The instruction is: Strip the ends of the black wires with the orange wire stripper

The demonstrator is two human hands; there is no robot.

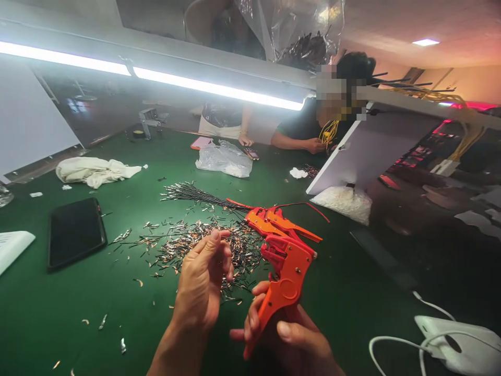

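My right hand is closed round the handles of an orange and red wire stripper, its red jaws pointing up and left. To its left, my left hand is raised with fingers curled and the thumb against the index finger. Whatever it might pinch cannot be made out. Behind the hands lies a pile of short black and copper wire scraps. Another orange wire stripper lies just past the held tool. A bundle of black wires with bare, silvery ends rests beyond the scraps.
A black phone lies on the green table at left, with a crumpled white cloth behind it. A clear plastic bag is farther back. White cables and a white device occupy the lower right. A co-worker handles yellow wires.
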